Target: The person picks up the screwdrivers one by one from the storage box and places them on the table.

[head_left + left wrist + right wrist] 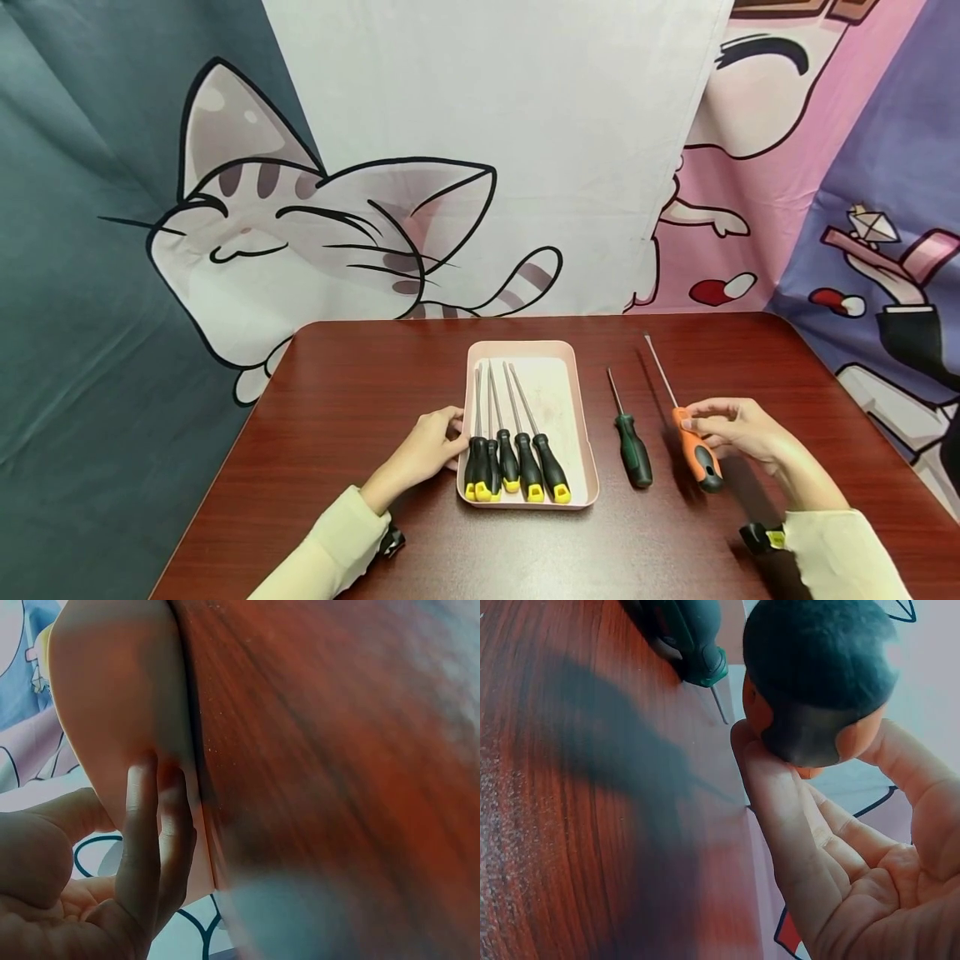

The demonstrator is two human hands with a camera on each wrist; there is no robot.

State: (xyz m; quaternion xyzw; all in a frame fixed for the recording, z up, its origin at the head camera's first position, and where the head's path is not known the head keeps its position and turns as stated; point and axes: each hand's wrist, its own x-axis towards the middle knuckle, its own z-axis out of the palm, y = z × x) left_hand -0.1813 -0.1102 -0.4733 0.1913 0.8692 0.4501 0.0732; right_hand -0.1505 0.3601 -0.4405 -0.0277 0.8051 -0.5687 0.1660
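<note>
Screwdrivers (507,462) with black handles and yellow ends lay side by side in a pink tray (517,346) on the shiny red-brown table (360,400). Their thin metal parts pointed away from the person. The left hand (427,446) held the tray by its left side, with fingers (142,817) pressed on the outside of its wall. The right hand (738,429) had its thumb and fingers pinched around the handle of an orange screwdriver (693,446) with dark patches. That one was up above the table, apart from the tray, and its tip pointed away from the person too. A green screwdriver (633,450) lay on the table between the tray and the orange one, touching neither. The person's sleeves (330,542) were pale yellow, and a small black thing (392,542) was at each wrist. Behind the table hung a big cloth (525,108) with a smiling cat (255,250) on it.
</note>
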